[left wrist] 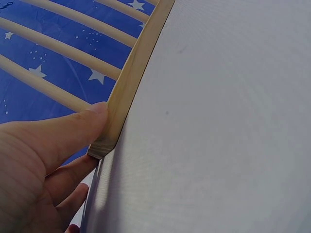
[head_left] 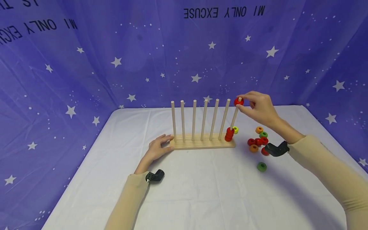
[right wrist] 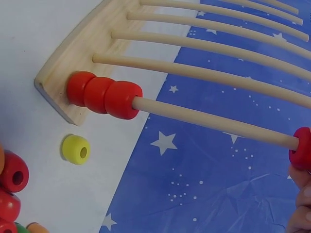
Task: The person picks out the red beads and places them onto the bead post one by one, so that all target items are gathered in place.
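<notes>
A wooden peg rack (head_left: 201, 145) stands on the table, with several upright pegs in a row. Three red beads (right wrist: 104, 94) are stacked at the foot of its rightmost peg. At the top of that same peg, my right hand (head_left: 258, 107) pinches another red bead (head_left: 239, 102) between thumb and fingers. The peg's tip pokes through this bead's hole. My left hand (head_left: 156, 148) grips the left end of the rack's base, thumb (left wrist: 99, 114) on its face and fingers partly hidden behind the end.
Loose red, orange and green beads (head_left: 258, 141) lie on the white tablecloth (head_left: 189, 191) right of the rack. One yellow bead (right wrist: 76, 149) sits close to the base's right end, and a green bead (head_left: 262, 166) lies nearer me. A blue starry curtain (head_left: 161, 57) hangs behind.
</notes>
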Demonstrator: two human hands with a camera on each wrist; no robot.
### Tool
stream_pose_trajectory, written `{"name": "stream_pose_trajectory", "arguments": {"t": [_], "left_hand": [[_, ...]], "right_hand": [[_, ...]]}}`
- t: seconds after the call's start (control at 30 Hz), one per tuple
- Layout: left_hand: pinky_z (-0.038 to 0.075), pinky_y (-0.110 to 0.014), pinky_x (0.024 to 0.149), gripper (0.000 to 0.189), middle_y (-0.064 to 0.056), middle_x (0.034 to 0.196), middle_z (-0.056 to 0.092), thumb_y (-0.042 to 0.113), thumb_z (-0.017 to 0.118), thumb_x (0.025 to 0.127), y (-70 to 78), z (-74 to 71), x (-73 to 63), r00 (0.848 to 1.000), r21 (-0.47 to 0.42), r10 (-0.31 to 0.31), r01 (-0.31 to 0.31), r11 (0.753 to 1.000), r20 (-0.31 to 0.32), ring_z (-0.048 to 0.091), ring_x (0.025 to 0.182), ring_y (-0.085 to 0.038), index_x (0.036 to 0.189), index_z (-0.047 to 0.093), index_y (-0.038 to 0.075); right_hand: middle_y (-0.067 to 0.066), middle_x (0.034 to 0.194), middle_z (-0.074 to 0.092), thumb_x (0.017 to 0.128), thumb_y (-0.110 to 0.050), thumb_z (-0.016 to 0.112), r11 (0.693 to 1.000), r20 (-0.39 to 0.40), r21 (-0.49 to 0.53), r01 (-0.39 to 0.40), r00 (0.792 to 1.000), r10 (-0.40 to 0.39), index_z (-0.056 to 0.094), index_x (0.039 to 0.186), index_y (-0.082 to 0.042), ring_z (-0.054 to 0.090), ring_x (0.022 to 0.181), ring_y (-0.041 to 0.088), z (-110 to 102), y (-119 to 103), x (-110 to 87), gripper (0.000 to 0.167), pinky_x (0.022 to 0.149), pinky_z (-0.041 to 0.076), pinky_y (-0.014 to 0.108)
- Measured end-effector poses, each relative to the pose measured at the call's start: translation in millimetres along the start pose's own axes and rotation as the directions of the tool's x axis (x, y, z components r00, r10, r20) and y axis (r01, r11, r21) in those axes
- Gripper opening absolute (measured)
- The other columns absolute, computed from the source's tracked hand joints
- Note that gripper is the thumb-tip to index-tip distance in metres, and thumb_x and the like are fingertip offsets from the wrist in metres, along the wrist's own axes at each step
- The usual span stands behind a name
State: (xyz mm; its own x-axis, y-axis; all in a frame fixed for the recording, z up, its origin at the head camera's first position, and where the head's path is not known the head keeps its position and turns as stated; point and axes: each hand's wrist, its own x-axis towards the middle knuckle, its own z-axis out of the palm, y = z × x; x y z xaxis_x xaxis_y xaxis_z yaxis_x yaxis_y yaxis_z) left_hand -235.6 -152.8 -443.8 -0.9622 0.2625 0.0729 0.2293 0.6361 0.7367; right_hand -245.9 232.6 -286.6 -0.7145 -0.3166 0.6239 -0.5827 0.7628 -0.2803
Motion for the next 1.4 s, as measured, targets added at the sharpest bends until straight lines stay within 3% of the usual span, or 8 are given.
{"name": "stream_pose_trajectory", "arguments": {"t": [0.33,1.4], "left_hand": [[0.013,-0.061,0.11,0.049,-0.01,0.142,0.05,0.023,0.07,0.082,0.8,-0.1,-0.4,1.0,-0.008,-0.004,0.004,1.0,0.001,0.031,0.141,-0.034,0.128,0.058,0.011],[0.014,-0.062,0.109,0.049,-0.011,0.14,0.051,0.022,0.071,0.081,-2.2,2.1,0.4,1.0,-0.003,-0.001,0.001,1.0,-0.007,0.033,0.14,-0.035,0.127,0.058,0.011]], "right_hand": [[0.01,0.077,0.062,0.076,-0.01,0.075,1.0,-0.002,-0.012,0.012,1.0,-0.012,0.071,0.098,0.0,0.033,0.055,0.009,4.9,1.3,-4.7,0.025,0.056,0.029,0.023],[0.009,0.082,0.065,0.077,-0.013,0.075,0.999,0.09,0.006,-0.038,0.995,0.037,0.071,0.098,-0.004,0.035,0.054,0.008,22.9,11.1,-24.9,0.023,0.048,0.029,0.02]]}}
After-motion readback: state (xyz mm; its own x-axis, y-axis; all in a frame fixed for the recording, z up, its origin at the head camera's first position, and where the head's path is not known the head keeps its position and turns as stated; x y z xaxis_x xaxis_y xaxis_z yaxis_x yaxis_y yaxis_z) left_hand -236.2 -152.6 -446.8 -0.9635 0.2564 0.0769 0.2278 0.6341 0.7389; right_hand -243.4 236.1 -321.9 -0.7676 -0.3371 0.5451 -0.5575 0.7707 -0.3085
